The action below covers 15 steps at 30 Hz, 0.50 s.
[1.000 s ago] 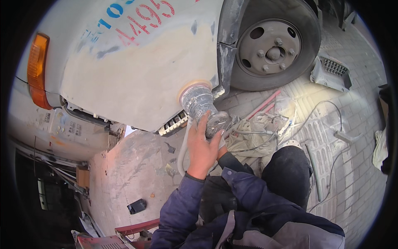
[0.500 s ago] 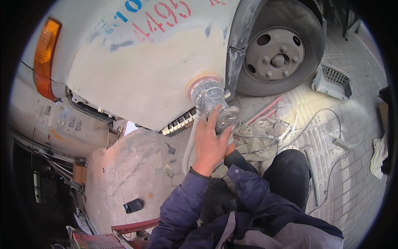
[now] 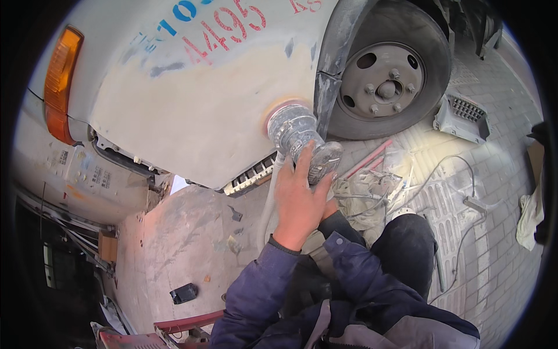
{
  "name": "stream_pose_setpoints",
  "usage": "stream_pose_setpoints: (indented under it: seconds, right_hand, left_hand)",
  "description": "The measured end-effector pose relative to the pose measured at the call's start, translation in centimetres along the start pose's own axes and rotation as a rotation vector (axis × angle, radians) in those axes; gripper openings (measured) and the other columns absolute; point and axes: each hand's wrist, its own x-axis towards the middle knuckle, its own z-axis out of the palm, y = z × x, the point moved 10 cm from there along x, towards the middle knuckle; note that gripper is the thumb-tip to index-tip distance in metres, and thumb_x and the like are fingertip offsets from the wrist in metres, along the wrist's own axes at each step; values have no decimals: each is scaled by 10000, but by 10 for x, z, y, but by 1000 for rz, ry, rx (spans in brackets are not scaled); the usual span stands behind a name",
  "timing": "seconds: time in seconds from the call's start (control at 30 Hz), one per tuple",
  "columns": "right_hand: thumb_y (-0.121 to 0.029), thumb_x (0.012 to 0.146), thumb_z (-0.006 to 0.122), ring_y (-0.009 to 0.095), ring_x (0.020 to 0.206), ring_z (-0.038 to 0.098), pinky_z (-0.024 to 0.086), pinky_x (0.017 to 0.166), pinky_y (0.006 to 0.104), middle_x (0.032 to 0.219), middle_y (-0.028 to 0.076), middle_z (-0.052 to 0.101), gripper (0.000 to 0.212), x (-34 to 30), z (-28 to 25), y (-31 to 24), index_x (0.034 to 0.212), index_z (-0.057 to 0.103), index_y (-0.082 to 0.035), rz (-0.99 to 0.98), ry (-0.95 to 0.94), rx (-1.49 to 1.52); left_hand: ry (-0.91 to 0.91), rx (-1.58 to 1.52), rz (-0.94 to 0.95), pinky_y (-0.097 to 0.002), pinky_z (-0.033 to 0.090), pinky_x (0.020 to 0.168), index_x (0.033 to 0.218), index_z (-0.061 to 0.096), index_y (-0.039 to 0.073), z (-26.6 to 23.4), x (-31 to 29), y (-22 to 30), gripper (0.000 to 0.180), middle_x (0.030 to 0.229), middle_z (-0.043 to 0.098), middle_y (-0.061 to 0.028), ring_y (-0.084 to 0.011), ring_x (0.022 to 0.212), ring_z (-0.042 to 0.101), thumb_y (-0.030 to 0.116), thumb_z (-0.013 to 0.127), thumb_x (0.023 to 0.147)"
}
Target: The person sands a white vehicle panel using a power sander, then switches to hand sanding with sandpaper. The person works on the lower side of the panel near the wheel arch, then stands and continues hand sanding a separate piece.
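Note:
A dusty round power sander (image 3: 292,129) rests with its pad against the pale, sanded lower corner of a vehicle's body panel (image 3: 192,116), just left of the dark wheel arch trim (image 3: 328,87). My left hand (image 3: 297,200) is wrapped over the sander's body, with the fingers pointing up along it and the thumb on the right side. Lower and behind it, part of my right hand (image 3: 330,208) shows near the sander's rear end; its fingers are hidden. A pale hose (image 3: 266,215) hangs down from the sander beside my left wrist.
At the upper right stands a large wheel (image 3: 386,87). A grey plastic housing (image 3: 462,118), crumpled plastic sheeting (image 3: 363,198) and a loose cable (image 3: 472,174) lie on the paving. An amber lamp (image 3: 61,84) sits at left; a small black part (image 3: 183,293) lies on the floor.
The sander and both hands have shifted slightly toward the wheel arch along the panel. The whole view has moved a little. My left hand's hold stays the same.

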Motion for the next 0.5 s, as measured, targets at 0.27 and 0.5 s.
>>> stream_pose_setpoints:
  seconds: [0.27,0.5]
  right_hand:
    - [-423,1176,353,285,1541,409,318,1296,440,1701,100,406,594,8,-5,-17,1680,311,-112,-24,2,-2]
    - [-427,1175,359,285,1531,423,332,1289,442,1693,100,417,596,13,-8,-29,1677,315,-109,-41,6,-14]
  left_hand:
    - [-1,30,49,-550,514,1052,1611,520,151,1,3,9,773,1359,611,-400,-570,1243,618,289,830,917]
    - [73,12,83,-553,528,1018,1616,515,142,-12,11,23,791,1321,633,-380,-555,1201,641,271,837,905]
